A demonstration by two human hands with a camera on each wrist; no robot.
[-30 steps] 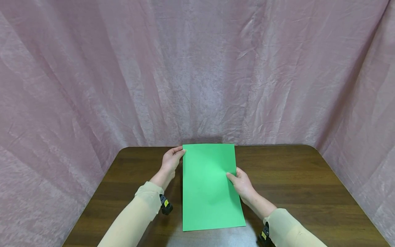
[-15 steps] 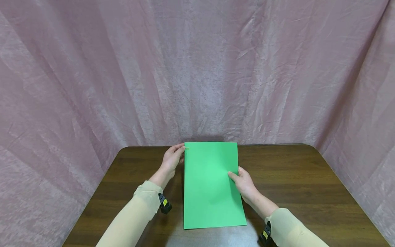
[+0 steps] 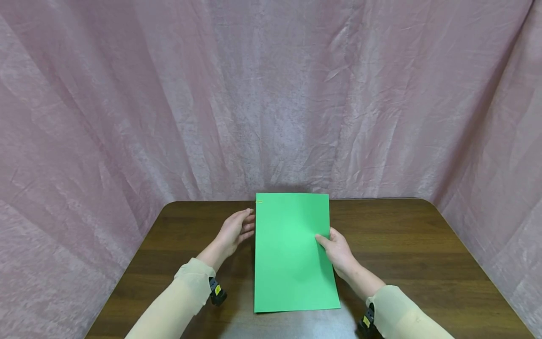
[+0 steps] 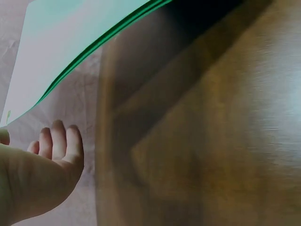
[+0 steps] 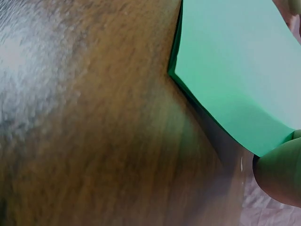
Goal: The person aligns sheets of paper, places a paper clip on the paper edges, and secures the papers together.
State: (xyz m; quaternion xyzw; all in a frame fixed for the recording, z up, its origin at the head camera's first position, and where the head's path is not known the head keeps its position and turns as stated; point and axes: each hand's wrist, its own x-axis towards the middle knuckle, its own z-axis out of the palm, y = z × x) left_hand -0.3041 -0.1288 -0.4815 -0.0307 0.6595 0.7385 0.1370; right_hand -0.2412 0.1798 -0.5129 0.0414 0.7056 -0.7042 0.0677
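Observation:
A stack of green paper sheets [image 3: 292, 254] is held up above the table in the head view, its layered edges showing in the left wrist view. My right hand [image 3: 336, 247] grips its right edge, thumb on the front face. At the upper left edge sits a small yellowish paper clip [image 3: 259, 202], seen also as a thin clip [image 4: 8, 115] in the left wrist view. Just left of the paper, my left hand [image 3: 232, 231] is apart from it, fingers loosely extended and holding nothing. The right hand's fingers behind the sheets are mostly hidden.
The brown wooden table [image 3: 394, 245] spreads beneath both hands, with rounded far corners. Pink velvet curtains [image 3: 271, 94] hang behind it and along both sides. Each wrist carries a small black camera, like the left wrist camera [image 3: 217, 292].
My left hand has let go of the upper left edge and moved down and left, leaving the paper clip in view. The right hand and the paper have shifted slightly right and upward.

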